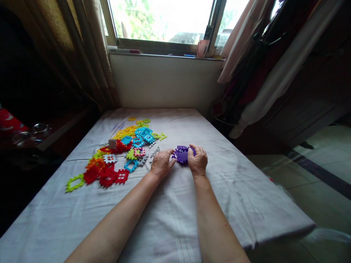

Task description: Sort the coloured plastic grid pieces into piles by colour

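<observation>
Purple toy pieces (181,156), flat plastic with toothed edges, lie bunched and overlapping near the middle of the counter (233,197). I can see the right hand (198,160) clasping their right side, thumb on top, while the left hand's (162,163) fingertips meet the left edge. I can't count them.

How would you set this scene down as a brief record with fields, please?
Left hand: left hand at the left side of the purple pieces; contact unclear
Right hand: right hand at their right side, thumb over them
Surface: table with a pale cloth
Left of the hands: scattered notched pieces, including red pieces, yellow pieces and blue pieces
Beyond the table: window, with a pinkish cup on its sill
</observation>
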